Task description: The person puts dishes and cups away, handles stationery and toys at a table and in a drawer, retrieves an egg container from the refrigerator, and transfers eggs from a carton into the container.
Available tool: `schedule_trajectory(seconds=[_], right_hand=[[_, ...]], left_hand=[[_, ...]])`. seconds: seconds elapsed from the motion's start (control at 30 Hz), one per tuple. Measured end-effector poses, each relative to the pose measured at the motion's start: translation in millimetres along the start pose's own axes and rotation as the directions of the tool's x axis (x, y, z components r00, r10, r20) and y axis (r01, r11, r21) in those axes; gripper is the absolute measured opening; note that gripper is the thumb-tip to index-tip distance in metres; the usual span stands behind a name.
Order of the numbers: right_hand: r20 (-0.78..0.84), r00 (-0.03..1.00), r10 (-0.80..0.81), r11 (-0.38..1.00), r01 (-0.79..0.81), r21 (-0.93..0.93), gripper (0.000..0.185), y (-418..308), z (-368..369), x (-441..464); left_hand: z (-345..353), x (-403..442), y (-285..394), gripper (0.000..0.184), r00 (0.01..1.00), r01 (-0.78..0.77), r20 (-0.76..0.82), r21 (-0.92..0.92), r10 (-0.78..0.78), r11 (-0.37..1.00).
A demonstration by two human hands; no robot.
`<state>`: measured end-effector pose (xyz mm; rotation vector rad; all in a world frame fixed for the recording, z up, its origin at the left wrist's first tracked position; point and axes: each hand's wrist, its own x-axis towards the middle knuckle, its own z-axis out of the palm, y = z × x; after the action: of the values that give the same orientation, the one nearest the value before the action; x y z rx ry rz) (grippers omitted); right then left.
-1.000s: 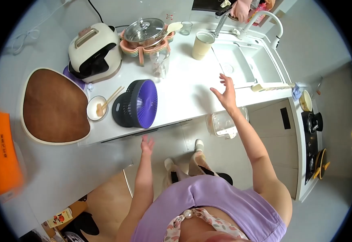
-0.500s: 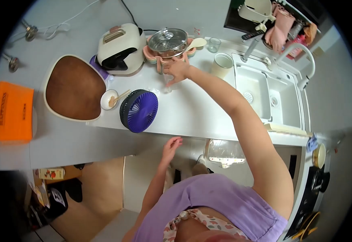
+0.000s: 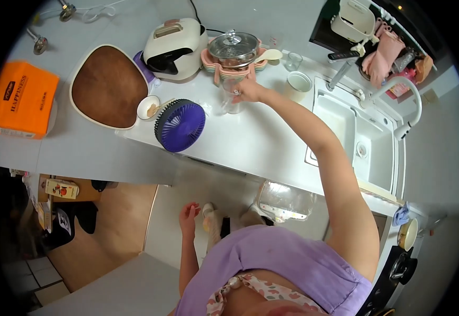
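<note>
My right hand (image 3: 249, 91) is closed around the side of a clear cup (image 3: 230, 90) on the white counter, just in front of the pink tray. Its fingers are partly hidden behind the clear wall. A glass-lidded pot (image 3: 233, 50) sits on that pink tray (image 3: 220, 71) with a white spoon (image 3: 270, 55) beside it. To the left of the cup stands a purple and black fan-like round object (image 3: 181, 126). My left hand (image 3: 189, 213) hangs below the counter edge, away from everything, its fingers loosely bent and nothing in them.
Further left are a white appliance (image 3: 174, 50), a small bowl (image 3: 149, 107), a brown-topped board (image 3: 108, 87) and an orange tissue pack (image 3: 24, 100). A cream cup (image 3: 298, 86), a small glass (image 3: 293, 61) and the double sink (image 3: 363, 137) lie right.
My right hand has closed on the clear cup, which now stands more upright. My left hand has dropped lower, away from the counter edge. The whole view has shifted.
</note>
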<state>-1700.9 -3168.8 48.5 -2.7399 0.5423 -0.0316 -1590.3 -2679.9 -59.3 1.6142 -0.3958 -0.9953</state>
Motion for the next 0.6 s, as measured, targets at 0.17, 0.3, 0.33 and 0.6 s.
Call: schedule_trajectory(seconds=[0.17, 0.3, 0.33, 0.6], right_hand=[[-0.24, 0.96, 0.141, 0.865, -0.001, 0.502, 0.018, -49, -55, -121], [-0.314, 0.806, 0.503, 0.431, 0.081, 0.899, 0.01, -46, -89, -254], [-0.356, 0.721, 0.594, 0.373, 0.146, 0.917, 0.01, -31, -86, -289], [-0.249, 0.338, 0.908, -0.225, 0.893, 0.391, 0.019, 95, -27, -489]], left_hand=[[19, -1, 7, 0.024, 0.998, 0.017, 0.064, 0.035, -0.02, 0.999], [39, 13, 5, 0.025, 0.979, -0.005, 0.205, 0.121, -0.02, 0.993], [45, 15, 8, 0.025, 0.971, -0.014, 0.239, 0.147, -0.021, 0.989], [111, 29, 24, 0.022, 0.886, -0.098, 0.464, 0.238, -0.025, 0.966]])
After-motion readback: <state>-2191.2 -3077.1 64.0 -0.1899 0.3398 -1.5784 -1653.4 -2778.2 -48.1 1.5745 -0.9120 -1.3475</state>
